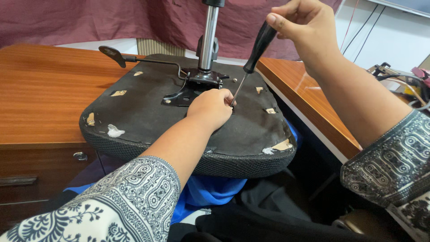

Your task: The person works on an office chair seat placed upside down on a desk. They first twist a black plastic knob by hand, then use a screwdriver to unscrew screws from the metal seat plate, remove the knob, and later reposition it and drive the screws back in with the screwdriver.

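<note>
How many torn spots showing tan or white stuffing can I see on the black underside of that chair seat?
7: the upper left, the left middle, the left edge, the white tuft, the upper right, the right middle, and the right corner. The arms may hide more.

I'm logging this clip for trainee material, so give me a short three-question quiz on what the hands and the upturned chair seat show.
1. True or false: the right hand grips the black handle of the screwdriver.
2. Where does the left hand rest? A) on the wooden desk B) on the underside of the chair seat, at the screwdriver's tip C) on the metal column
3. Fill in: the black lever sticks out toward the ____ side of the picture.

Key: 1 true. 2 B. 3 left.
</note>
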